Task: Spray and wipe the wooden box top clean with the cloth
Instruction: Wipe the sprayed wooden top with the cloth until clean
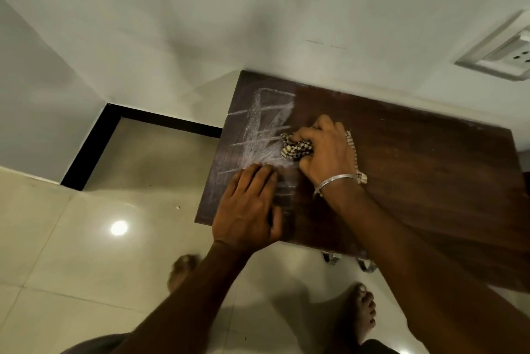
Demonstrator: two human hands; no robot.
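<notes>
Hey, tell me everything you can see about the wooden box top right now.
The wooden box top is a dark brown, flat rectangular panel with visible grain, set against the white wall. Its left part is covered in white chalky streaks; the right part looks darker and cleaner. The left hand rests flat on its near left edge, and the right hand presses a bunched checked cloth onto it beside the streaks.

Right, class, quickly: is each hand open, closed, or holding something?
Left hand: open, fingers flat on the wooden box top.
Right hand: closed, gripping the checked cloth.
</notes>
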